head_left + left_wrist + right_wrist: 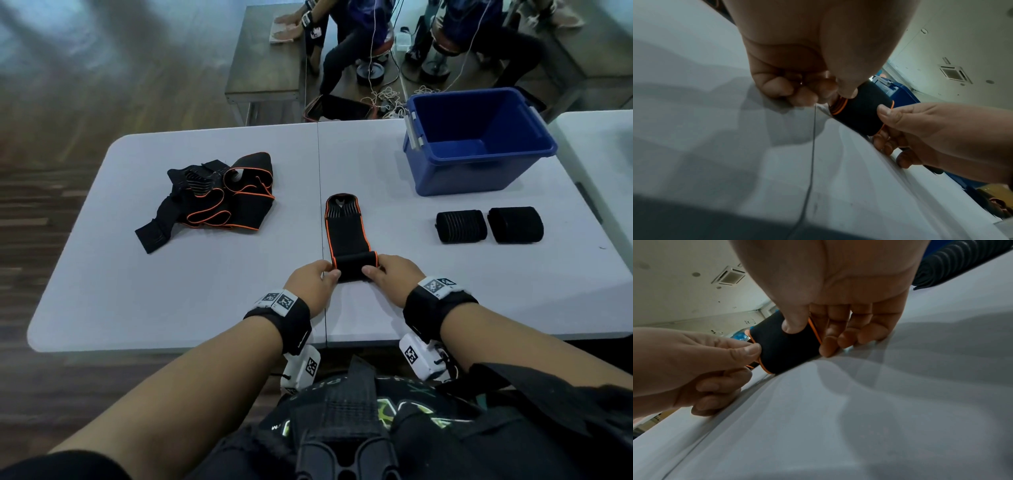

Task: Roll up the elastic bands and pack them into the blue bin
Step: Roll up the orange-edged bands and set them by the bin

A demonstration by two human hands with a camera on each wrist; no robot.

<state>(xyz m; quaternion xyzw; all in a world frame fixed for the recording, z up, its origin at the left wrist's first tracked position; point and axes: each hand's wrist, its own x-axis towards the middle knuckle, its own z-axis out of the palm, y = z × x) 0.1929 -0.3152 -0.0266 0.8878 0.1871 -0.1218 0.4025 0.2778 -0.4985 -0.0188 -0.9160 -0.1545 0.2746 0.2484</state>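
A black elastic band with orange edging [346,226] lies lengthwise on the white table [212,287]. Its near end is wound into a roll [354,265] [861,112] [786,345]. My left hand [317,284] [797,78] pinches the roll's left end and my right hand [394,277] [840,313] pinches its right end, thumbs on top. Two finished black rolls [460,226] [515,224] lie to the right. The blue bin [479,140] stands open at the back right, with nothing visible inside.
A tangled pile of several black and orange bands [215,198] lies on the table's left half. A seam [320,192] runs down the table's middle. Beyond the table sit a wooden bench [267,65], another seated person [359,34] and cables.
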